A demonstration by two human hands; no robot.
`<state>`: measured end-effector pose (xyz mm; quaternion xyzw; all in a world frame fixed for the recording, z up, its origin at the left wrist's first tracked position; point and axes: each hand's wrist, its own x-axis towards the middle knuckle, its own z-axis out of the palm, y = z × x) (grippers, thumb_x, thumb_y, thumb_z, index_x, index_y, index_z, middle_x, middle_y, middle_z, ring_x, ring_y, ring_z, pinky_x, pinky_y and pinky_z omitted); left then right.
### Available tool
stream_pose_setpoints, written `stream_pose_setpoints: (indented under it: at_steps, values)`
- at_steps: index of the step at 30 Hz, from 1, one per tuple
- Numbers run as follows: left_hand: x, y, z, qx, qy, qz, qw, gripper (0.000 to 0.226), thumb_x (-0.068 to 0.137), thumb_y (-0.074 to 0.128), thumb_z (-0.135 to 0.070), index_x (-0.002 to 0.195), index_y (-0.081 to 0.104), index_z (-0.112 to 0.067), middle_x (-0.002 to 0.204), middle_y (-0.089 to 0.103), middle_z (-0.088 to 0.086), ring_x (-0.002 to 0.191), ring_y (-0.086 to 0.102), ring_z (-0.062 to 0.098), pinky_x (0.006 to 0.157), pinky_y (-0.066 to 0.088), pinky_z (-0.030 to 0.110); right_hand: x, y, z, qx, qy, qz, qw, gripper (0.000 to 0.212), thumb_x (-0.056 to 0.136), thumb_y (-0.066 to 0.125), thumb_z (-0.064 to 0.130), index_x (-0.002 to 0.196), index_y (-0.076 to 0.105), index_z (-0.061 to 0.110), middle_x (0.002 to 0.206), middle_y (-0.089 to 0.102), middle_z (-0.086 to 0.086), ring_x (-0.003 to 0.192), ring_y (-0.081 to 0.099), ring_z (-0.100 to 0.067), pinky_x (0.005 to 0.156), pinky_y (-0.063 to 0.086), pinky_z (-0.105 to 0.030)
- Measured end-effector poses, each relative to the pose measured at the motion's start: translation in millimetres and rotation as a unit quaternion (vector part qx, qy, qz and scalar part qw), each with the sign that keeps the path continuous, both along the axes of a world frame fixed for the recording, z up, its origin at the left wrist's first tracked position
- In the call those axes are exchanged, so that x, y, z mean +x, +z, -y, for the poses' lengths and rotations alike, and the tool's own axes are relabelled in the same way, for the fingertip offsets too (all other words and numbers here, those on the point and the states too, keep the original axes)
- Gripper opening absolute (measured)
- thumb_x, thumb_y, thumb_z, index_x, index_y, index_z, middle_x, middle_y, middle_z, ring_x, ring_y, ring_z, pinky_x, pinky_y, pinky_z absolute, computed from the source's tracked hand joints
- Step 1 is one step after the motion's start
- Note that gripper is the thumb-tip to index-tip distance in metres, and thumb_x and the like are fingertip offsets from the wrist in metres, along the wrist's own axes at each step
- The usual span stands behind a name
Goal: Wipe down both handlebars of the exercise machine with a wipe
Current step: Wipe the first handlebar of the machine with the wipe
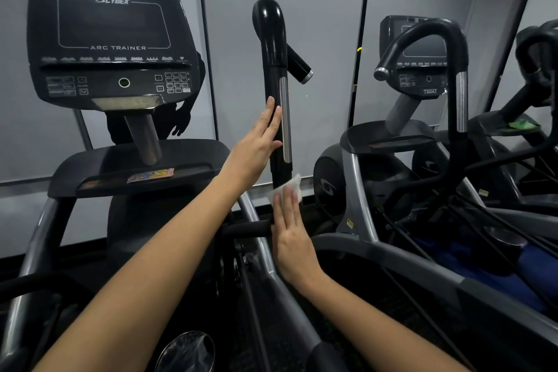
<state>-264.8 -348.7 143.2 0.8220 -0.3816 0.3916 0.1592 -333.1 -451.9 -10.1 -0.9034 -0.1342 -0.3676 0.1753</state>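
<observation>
Black handlebar (pixel 273 75) mid-wipe: right hand (pixel 291 238), fingers straight, presses wipe (pixel 288 189) against its base; left hand (pixel 259 142) steadies it flat above. Next stroke probably goes upward.

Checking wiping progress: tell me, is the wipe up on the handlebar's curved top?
No, the right hand presses the wipe against the handlebar low down.

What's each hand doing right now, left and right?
Left hand: open, straight fingers resting against the black handlebar, holding nothing.
Right hand: open, flat fingers pressing the white wipe against the handlebar's lower part.
</observation>
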Motion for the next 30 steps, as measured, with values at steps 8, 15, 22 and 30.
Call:
stream_pose_setpoints:
  at_steps: [8,15,22,30]
  values:
    - [1.0,-0.4,1.0,0.003,0.002,-0.005,1.0,0.065,0.094,0.051,-0.009,0.147,0.014,-0.007,0.156,0.002,0.005,0.124,0.048,0.029,0.073,0.055,0.036,9.2,29.1,6.2,-0.126,-0.047,0.01,0.991,0.058,0.088,0.025,0.013,0.144,0.019,-0.003,0.154,0.006,-0.018,0.142,0.016,-0.033,0.112,0.019,-0.047]
    - [3.9,-0.3,-2.4,0.008,-0.001,-0.013,1.0,0.067,0.094,0.049,-0.018,0.148,0.01,-0.011,0.152,-0.009,-0.006,0.121,0.051,0.03,0.074,0.055,0.046,-10.7,-9.5,8.4,-0.083,0.011,-0.026,0.996,0.062,0.087,0.028,0.006,0.144,0.005,-0.004,0.154,-0.02,-0.013,0.144,-0.012,-0.029,0.118,0.0,-0.033]
    - [1.8,-0.4,-1.4,0.008,-0.002,-0.019,1.0,0.066,0.095,0.048,-0.017,0.148,0.009,-0.011,0.153,-0.008,-0.004,0.118,0.054,0.03,0.075,0.055,0.041,-4.8,26.6,-8.5,0.175,0.085,-0.076,0.978,0.067,0.099,0.028,0.007,0.141,-0.025,0.013,0.147,-0.039,0.0,0.138,-0.03,-0.01,0.111,-0.013,-0.012]
    - [2.5,-1.4,-0.9,0.012,0.003,-0.017,1.0,0.065,0.095,0.048,-0.018,0.148,0.009,-0.01,0.154,-0.008,-0.002,0.116,0.054,0.03,0.072,0.055,0.042,-5.5,34.5,-15.0,0.266,0.094,-0.127,0.951,0.064,0.101,0.025,0.016,0.143,-0.024,0.018,0.15,-0.033,0.004,0.137,-0.03,-0.005,0.099,-0.019,0.0]
